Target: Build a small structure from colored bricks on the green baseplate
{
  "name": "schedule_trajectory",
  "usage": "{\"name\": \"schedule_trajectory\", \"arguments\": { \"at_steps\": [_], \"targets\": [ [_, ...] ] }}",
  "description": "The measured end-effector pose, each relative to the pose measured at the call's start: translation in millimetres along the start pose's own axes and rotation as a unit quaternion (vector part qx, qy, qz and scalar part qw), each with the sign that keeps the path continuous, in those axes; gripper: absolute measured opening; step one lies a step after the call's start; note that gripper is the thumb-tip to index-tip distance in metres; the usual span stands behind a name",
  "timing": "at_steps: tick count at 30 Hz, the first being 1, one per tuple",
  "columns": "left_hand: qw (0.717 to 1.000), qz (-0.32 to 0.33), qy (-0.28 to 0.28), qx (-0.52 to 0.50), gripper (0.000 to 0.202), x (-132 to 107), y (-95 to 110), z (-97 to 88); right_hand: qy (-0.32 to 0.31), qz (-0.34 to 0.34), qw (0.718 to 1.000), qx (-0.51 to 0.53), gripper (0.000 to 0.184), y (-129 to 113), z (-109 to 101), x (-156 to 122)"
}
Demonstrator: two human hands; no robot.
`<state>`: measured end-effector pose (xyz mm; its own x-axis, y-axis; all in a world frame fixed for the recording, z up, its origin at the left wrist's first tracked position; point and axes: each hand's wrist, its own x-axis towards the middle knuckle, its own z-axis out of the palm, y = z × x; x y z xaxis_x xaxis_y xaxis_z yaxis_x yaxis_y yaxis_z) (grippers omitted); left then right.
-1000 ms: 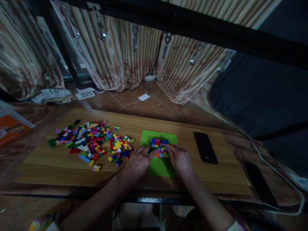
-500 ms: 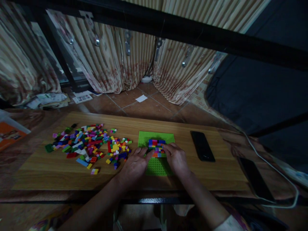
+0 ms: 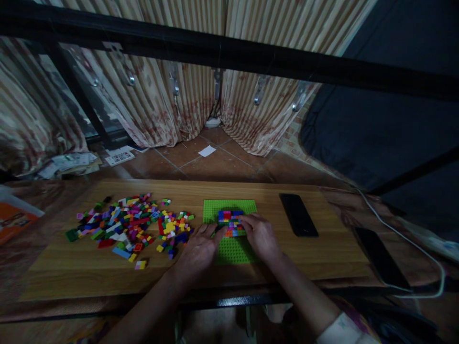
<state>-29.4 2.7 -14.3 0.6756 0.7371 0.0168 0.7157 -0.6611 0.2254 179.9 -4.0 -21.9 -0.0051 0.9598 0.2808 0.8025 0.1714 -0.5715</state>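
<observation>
A low structure of building bricks (image 3: pixel 230 220) in blue, red, purple, orange and other colours stands on a green studded baseplate (image 3: pixel 234 253). My left hand (image 3: pixel 200 246) is at its left side, with the thumb against the bricks and the fingers curled beside it. From the right, my right hand (image 3: pixel 260 234) pinches at the structure's edge, thumb and fingers closed together. Its fingers hide that edge, so I cannot see whether a loose brick is between them.
Many loose bricks (image 3: pixel 125 224) lie spread over the left of the wooden board (image 3: pixel 107 277). A black phone (image 3: pixel 298 215) lies right of the baseplate. Another dark phone (image 3: pixel 380 258) with a white cable (image 3: pixel 412 248) is farther right. An orange-and-white package (image 3: pixel 17 215) sits far left.
The camera view has tilted and shifted slightly. Both hands stay at the brick structure, with only slight finger movement; the loose bricks and phones keep their places on the board.
</observation>
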Motion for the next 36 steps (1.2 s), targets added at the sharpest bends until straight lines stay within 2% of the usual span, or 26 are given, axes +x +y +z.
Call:
{"name": "schedule_trajectory", "arguments": {
  "at_steps": [3, 5, 7, 10, 14, 19, 27, 36],
  "targets": [
    [1.000, 0.002, 0.004, -0.002, 0.050, 0, -1, 1.4, 0.030, 0.053, 0.995, 0.077, 0.019, 8, -8, 4],
    [1.000, 0.004, 0.005, -0.007, 0.052, 0, -2, 2.0, 0.048, 0.109, 0.981, 0.151, 0.017, 13, -13, 7],
    [1.000, 0.008, 0.007, -0.011, 0.053, 0, -2, 2.2, 0.048, 0.152, 0.962, 0.221, 0.018, 15, -14, 11],
    [1.000, 0.010, 0.010, -0.006, 0.053, 0, -3, 2.2, 0.023, 0.176, 0.945, 0.274, 0.019, 14, -11, 15],
    [1.000, 0.011, 0.010, 0.003, 0.052, 0, -3, 2.1, -0.007, 0.156, 0.955, 0.254, 0.019, 10, -7, 15],
    [1.000, 0.015, 0.017, -0.001, 0.053, 0, -2, 2.1, 0.010, 0.104, 0.982, 0.155, 0.020, 9, -5, 14],
    [1.000, 0.009, 0.014, -0.009, 0.052, -1, 0, -0.9, 0.048, 0.145, 0.977, 0.146, 0.022, 4, 0, 14],
    [1.000, 0.008, 0.014, 0.003, 0.050, -1, 0, -1.3, 0.063, 0.150, 0.972, 0.171, 0.022, 4, 5, 13]
  ]
}}
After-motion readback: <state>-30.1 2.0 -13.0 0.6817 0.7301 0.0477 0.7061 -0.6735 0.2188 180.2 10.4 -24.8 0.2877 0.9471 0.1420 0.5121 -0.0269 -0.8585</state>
